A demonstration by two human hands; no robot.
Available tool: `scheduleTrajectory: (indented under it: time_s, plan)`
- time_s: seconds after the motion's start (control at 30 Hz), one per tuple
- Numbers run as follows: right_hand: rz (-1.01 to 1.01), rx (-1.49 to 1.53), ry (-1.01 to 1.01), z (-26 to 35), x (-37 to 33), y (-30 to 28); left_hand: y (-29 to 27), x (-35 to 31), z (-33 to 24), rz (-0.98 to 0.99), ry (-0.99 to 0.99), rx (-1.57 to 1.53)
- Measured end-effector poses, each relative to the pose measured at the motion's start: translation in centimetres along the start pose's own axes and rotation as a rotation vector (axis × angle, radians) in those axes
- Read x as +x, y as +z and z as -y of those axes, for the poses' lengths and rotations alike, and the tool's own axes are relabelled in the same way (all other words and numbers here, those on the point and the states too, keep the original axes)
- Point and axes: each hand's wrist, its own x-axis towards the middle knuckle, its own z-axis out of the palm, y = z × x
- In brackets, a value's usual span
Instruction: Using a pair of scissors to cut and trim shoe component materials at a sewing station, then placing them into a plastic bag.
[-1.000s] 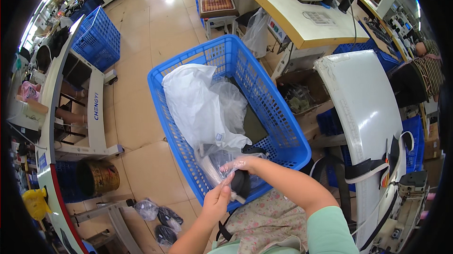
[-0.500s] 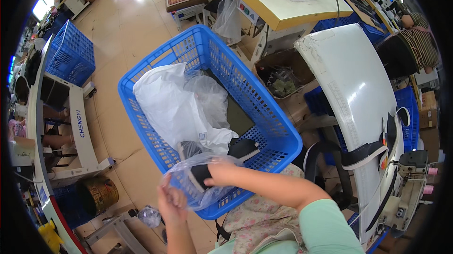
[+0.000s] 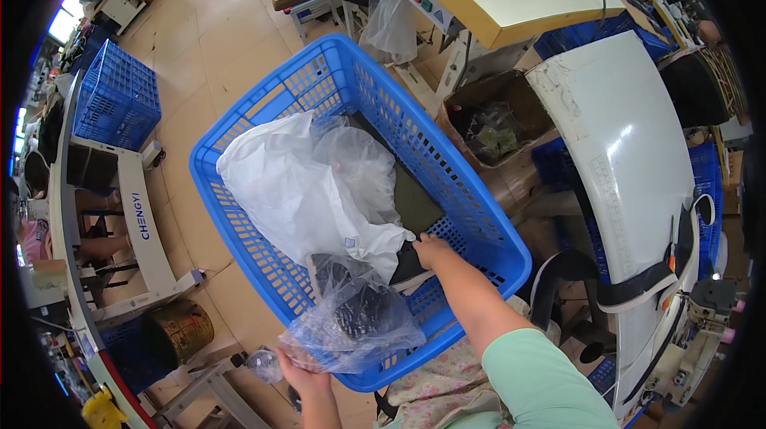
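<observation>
My left hand [image 3: 307, 371] grips the edge of a clear plastic bag [image 3: 379, 333] at the near end of a blue plastic basket [image 3: 195, 159]. Dark pieces show through the bag's film. Farther in, my right hand [image 3: 432, 252] has its fingers closed on a black piece with a pale edge [image 3: 408, 263], beside the lower corner of a white plastic bag [image 3: 275, 182]. Another crumpled clear bag [image 3: 359, 166] lies against the white one. The fingertips of my right hand are partly hidden.
At right stands a white machine table [image 3: 638, 134] with black strips [image 3: 638, 289] and a sewing machine. A cardboard box of scraps [image 3: 495, 130] sits beyond the basket. Another blue crate [image 3: 120, 94] and a rusty tin [image 3: 182, 332] are at left.
My right hand has left the clear bag's mouth and moved up and right to the black piece in the basket. The clear bag now lies spread lower, with dark contents inside.
</observation>
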Motion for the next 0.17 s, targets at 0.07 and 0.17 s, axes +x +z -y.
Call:
scheduleTrajectory:
  time_s: [0.07, 0.17]
  plan:
    - [0.005, -0.047, -0.047, 0.3, 0.2, 0.5, -0.1, 0.2, 0.3, 0.031, -0.039, -0.018]
    - [0.087, -0.112, -0.050, 0.2, 1.3, 1.4, -0.5, 0.6, 0.7, 0.169, 0.008, 0.064]
